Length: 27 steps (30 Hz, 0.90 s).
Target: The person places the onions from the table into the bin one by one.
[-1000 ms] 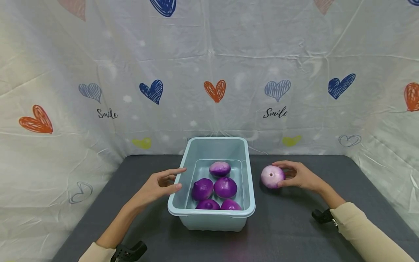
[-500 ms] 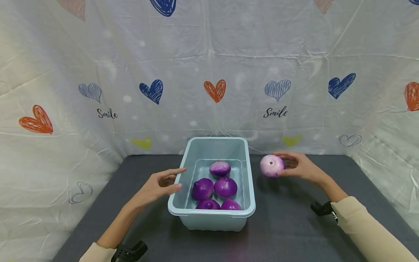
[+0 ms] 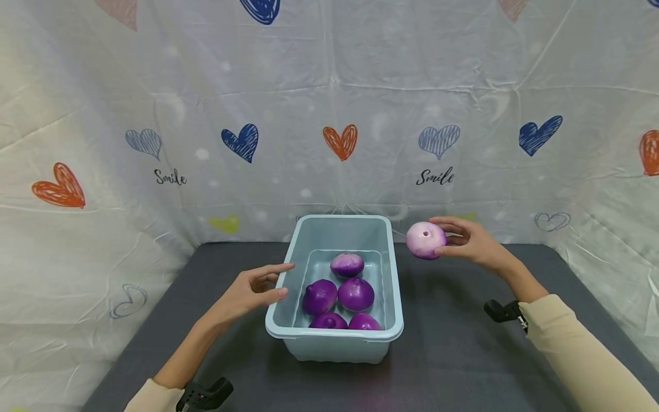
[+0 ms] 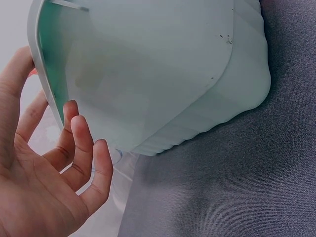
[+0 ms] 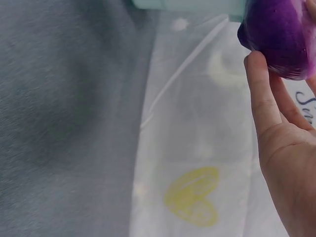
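Note:
My right hand (image 3: 471, 246) grips a purple onion (image 3: 424, 240) with a pale end bearing a small hole, raised above the table to the right of a light blue plastic bin (image 3: 334, 347). In the right wrist view, the onion's darker side (image 5: 276, 37) with a nub shows above my fingers. My left hand (image 3: 254, 289) rests at the bin's left rim, index finger and thumb reaching over it. The other fingers (image 4: 81, 153) bend loosely outside the wall in the left wrist view. Inside the bin lie several more purple onions (image 3: 356, 294), the nearest partly hidden by the front wall.
A dark grey cloth (image 3: 443, 355) covers the table. Behind it hangs a white curtain (image 3: 288, 189) printed with hearts and the word Smile, reaching down to the table's back edge. The bin's far end stands close to the curtain.
My right hand has lifted the onion off the table, upward and slightly toward the bin. My left hand and the onions in the bin stay in place.

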### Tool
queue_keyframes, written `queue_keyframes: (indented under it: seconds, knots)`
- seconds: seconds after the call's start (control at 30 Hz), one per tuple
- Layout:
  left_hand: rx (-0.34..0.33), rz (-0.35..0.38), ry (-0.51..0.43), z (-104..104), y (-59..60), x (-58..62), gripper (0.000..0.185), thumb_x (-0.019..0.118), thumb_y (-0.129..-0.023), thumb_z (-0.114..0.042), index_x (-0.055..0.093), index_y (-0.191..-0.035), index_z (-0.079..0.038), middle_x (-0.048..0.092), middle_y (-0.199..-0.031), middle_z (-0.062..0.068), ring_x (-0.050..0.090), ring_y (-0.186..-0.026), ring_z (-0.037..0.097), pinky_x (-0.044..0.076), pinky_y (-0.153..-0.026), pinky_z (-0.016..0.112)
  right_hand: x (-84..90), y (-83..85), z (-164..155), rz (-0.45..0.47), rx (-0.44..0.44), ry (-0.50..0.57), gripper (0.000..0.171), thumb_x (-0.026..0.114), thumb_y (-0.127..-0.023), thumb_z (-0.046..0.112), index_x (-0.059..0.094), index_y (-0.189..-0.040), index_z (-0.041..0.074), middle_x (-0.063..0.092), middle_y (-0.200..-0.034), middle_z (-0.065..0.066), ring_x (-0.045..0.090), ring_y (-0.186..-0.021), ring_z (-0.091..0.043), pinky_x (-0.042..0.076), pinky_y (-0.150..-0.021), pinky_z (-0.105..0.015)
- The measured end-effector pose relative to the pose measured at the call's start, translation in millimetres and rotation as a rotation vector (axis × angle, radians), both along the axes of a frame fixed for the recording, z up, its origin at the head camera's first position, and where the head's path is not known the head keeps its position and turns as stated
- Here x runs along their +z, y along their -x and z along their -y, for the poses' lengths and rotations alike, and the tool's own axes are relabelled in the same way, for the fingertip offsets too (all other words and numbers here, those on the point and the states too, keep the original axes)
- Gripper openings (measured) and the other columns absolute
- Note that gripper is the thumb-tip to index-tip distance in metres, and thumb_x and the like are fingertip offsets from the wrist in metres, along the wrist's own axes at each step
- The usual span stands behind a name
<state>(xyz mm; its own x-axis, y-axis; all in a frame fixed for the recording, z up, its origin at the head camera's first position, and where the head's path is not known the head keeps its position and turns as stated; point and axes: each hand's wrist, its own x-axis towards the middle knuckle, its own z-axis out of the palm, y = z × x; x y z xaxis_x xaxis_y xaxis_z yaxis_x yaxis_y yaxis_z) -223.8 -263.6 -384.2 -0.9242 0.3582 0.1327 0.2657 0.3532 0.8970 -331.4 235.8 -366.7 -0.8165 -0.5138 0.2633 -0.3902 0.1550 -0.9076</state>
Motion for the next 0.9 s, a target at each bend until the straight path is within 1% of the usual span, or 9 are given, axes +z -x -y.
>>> queue_keyframes:
  seconds: [0.17, 0.27, 0.47, 0.6, 0.7, 0.9]
  knots:
    - [-0.008, -0.013, 0.000, -0.4, 0.7, -0.5, 0.049, 0.071, -0.098, -0.020, 0.060, -0.145, -0.021, 0.052, -0.100, 0.016, 0.058, -0.080, 0.023, 0.049, -0.074, 0.042, 7.9, 3.8, 5.2, -0.018, -0.004, 0.012, 0.063, 0.078, -0.089, 0.001, 0.051, -0.146, 0.001, 0.052, -0.143, -0.016, 0.057, -0.122, -0.030, 0.050, -0.094, -0.034]
    - [-0.012, -0.020, -0.002, -0.3, 0.7, -0.6, 0.049, 0.070, -0.098, -0.019, 0.059, -0.146, -0.018, 0.051, -0.099, 0.016, 0.058, -0.079, 0.023, 0.048, -0.073, 0.042, 12.8, 4.3, 10.1, -0.036, -0.009, 0.008, 0.062, 0.078, -0.090, 0.003, 0.052, -0.147, 0.003, 0.053, -0.142, -0.016, 0.056, -0.122, -0.031, 0.050, -0.094, -0.034]
    - [0.001, -0.014, -0.003, -0.6, 0.4, 0.2, 0.049, 0.071, -0.097, -0.019, 0.060, -0.145, -0.019, 0.051, -0.101, 0.016, 0.058, -0.080, 0.022, 0.047, -0.074, 0.042, 24.5, 5.8, 23.5, -0.048, -0.021, 0.002, 0.062, 0.080, -0.089, 0.006, 0.054, -0.146, 0.007, 0.054, -0.141, -0.012, 0.054, -0.125, -0.033, 0.051, -0.093, -0.036]
    - [0.002, -0.017, -0.001, -0.1, 0.4, -0.6, 0.049, 0.071, -0.098, -0.019, 0.059, -0.145, -0.018, 0.052, -0.103, 0.016, 0.059, -0.081, 0.024, 0.048, -0.074, 0.042, 30.4, 8.0, 33.0, -0.043, 0.009, 0.016, 0.063, 0.080, -0.089, 0.006, 0.053, -0.146, 0.006, 0.054, -0.141, -0.013, 0.053, -0.126, -0.032, 0.051, -0.093, -0.037]
    - [0.005, -0.018, 0.001, 0.2, 0.3, -1.4, 0.049, 0.071, -0.097, -0.019, 0.060, -0.145, -0.018, 0.053, -0.104, 0.016, 0.059, -0.082, 0.024, 0.048, -0.075, 0.044, 34.3, 10.0, 40.9, -0.041, 0.049, 0.041, 0.064, 0.079, -0.089, 0.003, 0.052, -0.147, 0.005, 0.053, -0.141, -0.015, 0.053, -0.126, -0.032, 0.051, -0.093, -0.038]
    - [-0.002, -0.021, -0.003, -0.2, -0.1, -0.9, 0.049, 0.071, -0.098, -0.018, 0.059, -0.145, -0.018, 0.052, -0.104, 0.017, 0.059, -0.082, 0.024, 0.048, -0.075, 0.044, 42.1, 11.6, 58.5, -0.068, 0.107, 0.063, 0.065, 0.080, -0.088, 0.002, 0.053, -0.146, 0.003, 0.052, -0.143, -0.016, 0.053, -0.127, -0.031, 0.050, -0.095, -0.039]
